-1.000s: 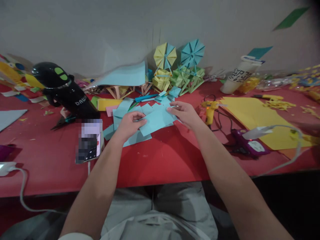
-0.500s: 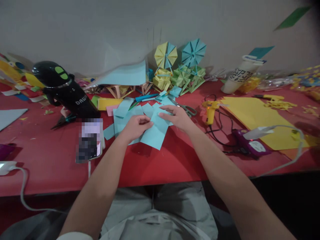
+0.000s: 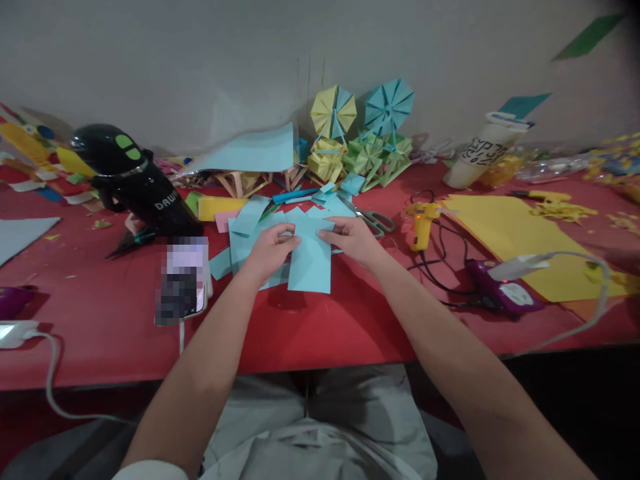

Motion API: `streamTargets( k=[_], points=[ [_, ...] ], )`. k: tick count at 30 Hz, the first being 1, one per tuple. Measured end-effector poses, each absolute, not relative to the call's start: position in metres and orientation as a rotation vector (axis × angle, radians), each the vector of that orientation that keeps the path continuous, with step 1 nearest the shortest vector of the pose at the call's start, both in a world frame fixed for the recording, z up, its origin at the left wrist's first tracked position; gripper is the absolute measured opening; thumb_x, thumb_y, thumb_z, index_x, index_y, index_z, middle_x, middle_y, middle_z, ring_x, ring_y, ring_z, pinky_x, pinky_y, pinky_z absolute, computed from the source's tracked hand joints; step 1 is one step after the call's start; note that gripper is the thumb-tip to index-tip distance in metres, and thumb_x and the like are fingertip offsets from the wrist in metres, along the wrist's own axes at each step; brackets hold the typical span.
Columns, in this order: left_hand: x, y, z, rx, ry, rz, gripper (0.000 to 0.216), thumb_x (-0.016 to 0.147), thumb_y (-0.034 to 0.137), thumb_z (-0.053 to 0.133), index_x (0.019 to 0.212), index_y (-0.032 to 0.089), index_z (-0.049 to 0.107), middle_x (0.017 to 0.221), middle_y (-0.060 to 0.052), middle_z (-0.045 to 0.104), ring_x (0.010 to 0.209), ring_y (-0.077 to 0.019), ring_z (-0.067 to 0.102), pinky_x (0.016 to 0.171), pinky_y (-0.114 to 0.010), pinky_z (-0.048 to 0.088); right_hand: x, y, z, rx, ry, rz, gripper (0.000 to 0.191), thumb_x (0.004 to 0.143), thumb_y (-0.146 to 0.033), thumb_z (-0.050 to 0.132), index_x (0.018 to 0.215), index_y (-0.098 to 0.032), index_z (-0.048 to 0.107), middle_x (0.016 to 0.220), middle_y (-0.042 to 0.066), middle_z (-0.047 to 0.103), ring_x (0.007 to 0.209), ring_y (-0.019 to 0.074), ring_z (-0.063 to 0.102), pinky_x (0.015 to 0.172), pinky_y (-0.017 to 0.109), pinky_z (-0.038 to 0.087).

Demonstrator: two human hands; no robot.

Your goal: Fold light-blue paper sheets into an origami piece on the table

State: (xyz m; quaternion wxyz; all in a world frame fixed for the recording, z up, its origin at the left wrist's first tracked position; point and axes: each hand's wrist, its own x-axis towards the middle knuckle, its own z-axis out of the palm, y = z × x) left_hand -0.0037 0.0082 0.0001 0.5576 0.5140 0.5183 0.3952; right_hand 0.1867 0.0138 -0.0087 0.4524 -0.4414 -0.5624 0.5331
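Observation:
A light blue sheet of paper (image 3: 310, 263) is held up between my two hands, its long sides running toward me. My left hand (image 3: 273, 250) pinches its left edge between thumb and fingers. On the opposite edge my right hand (image 3: 351, 239) grips it the same way, fingers behind the sheet. Under and behind it lie more light blue paper pieces (image 3: 243, 247), partly covered by my left hand. Scissors (image 3: 377, 222) rest just beyond my right hand. A blue pen (image 3: 295, 195) lies behind the papers.
On the red table (image 3: 320, 340), a phone (image 3: 187, 280) and black bottle (image 3: 145, 187) stand left. Folded paper models (image 3: 335, 127) line the wall. To the right are a yellow glue gun (image 3: 423, 223), yellow paper (image 3: 525, 247), a purple power strip (image 3: 505, 293) and a cup (image 3: 485, 150).
The blue sheet has turned from a slant to nearly straight, its lower edge now level. My right hand's fingers have moved from lying on the sheet to gripping its right edge.

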Motion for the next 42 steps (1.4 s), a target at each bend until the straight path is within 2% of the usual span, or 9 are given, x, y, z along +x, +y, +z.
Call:
streamTargets(
  k=[4, 7, 11, 18, 24, 28, 31, 34, 42],
  points=[
    [-0.001, 0.009, 0.002, 1.082, 1.259, 0.962, 0.026, 0.069, 0.025, 0.067, 0.094, 0.021, 0.062, 0.076, -0.001, 0.061, 0.064, -0.0138, 0.057, 0.059, -0.028, 0.045, 0.189, 0.013, -0.008, -1.098, -1.611, 1.124, 0.038, 0.078, -0.035, 0.068, 0.113, -0.020, 0.073, 0.072, 0.000, 0.067, 0.065, 0.0137, 0.058, 0.061, 0.029, 0.049],
    [-0.001, 0.009, 0.007, 1.000, 1.196, 0.980, 0.019, 0.075, 0.033, 0.061, 0.090, 0.020, 0.063, 0.075, -0.003, 0.063, 0.065, -0.0158, 0.059, 0.060, -0.029, 0.046, 0.189, 0.011, -0.007, -1.021, -1.756, 0.977, 0.030, 0.081, -0.024, 0.060, 0.107, -0.023, 0.076, 0.095, 0.004, 0.073, 0.085, 0.0177, 0.064, 0.075, 0.033, 0.051],
    [-0.002, 0.009, 0.008, 0.998, 1.137, 0.940, 0.032, 0.077, 0.048, 0.061, 0.091, 0.019, 0.065, 0.080, -0.006, 0.067, 0.072, -0.0196, 0.062, 0.066, -0.033, 0.050, 0.187, 0.010, -0.007, -0.963, -1.858, 0.839, 0.042, 0.077, -0.009, 0.050, 0.106, -0.027, 0.076, 0.115, 0.005, 0.070, 0.106, 0.0207, 0.063, 0.095, 0.038, 0.048],
    [-0.008, 0.011, -0.003, 1.371, 1.208, 0.930, 0.037, 0.070, 0.022, 0.066, 0.107, 0.018, 0.066, 0.091, -0.006, 0.069, 0.083, -0.0174, 0.063, 0.076, -0.031, 0.048, 0.190, 0.009, -0.004, -0.820, -1.991, 1.159, 0.057, 0.073, -0.016, 0.064, 0.129, -0.027, 0.062, 0.139, 0.008, 0.056, 0.125, 0.0266, 0.054, 0.099, 0.043, 0.048],
    [-0.009, 0.005, 0.005, 1.405, 1.133, 0.834, 0.030, 0.078, 0.025, 0.062, 0.107, 0.018, 0.060, 0.078, -0.003, 0.069, 0.063, -0.0137, 0.059, 0.061, -0.027, 0.046, 0.198, 0.007, 0.003, -0.994, -1.719, 1.532, 0.047, 0.069, -0.023, 0.074, 0.116, -0.021, 0.068, 0.121, 0.009, 0.066, 0.105, 0.0244, 0.064, 0.084, 0.039, 0.057],
    [-0.009, 0.005, 0.006, 1.503, 1.148, 0.873, 0.029, 0.075, 0.024, 0.066, 0.103, 0.019, 0.065, 0.090, -0.006, 0.071, 0.085, -0.0189, 0.065, 0.075, -0.032, 0.051, 0.198, 0.003, 0.006, -0.948, -1.557, 1.795, 0.049, 0.071, -0.029, 0.078, 0.118, -0.022, 0.066, 0.109, 0.005, 0.068, 0.092, 0.0182, 0.066, 0.079, 0.034, 0.059],
    [-0.009, 0.006, 0.004, 1.624, 1.127, 0.921, 0.031, 0.073, 0.025, 0.068, 0.103, 0.020, 0.071, 0.109, -0.007, 0.070, 0.106, -0.0207, 0.061, 0.092, -0.035, 0.048, 0.193, 0.005, 0.002, -1.099, -1.441, 1.707, 0.032, 0.075, -0.036, 0.075, 0.101, -0.019, 0.071, 0.086, 0.004, 0.066, 0.077, 0.0146, 0.064, 0.068, 0.028, 0.058],
    [-0.009, 0.006, 0.002, 1.650, 1.103, 0.901, 0.036, 0.074, 0.028, 0.068, 0.109, 0.021, 0.071, 0.117, -0.007, 0.069, 0.109, -0.0206, 0.060, 0.096, -0.037, 0.047, 0.190, 0.010, -0.005, -1.160, -1.471, 1.637, 0.031, 0.072, -0.037, 0.077, 0.095, -0.017, 0.071, 0.068, 0.000, 0.060, 0.064, 0.0119, 0.057, 0.060, 0.026, 0.053],
    [-0.013, 0.007, 0.010, 1.470, 1.185, 0.840, 0.047, 0.066, 0.017, 0.067, 0.113, 0.018, 0.068, 0.110, -0.010, 0.068, 0.106, -0.0229, 0.061, 0.083, -0.034, 0.050, 0.192, 0.014, -0.010, -1.164, -1.500, 1.429, 0.037, 0.061, -0.039, 0.082, 0.084, -0.016, 0.067, 0.071, -0.001, 0.061, 0.064, 0.0097, 0.053, 0.057, 0.023, 0.040]
  ],
)
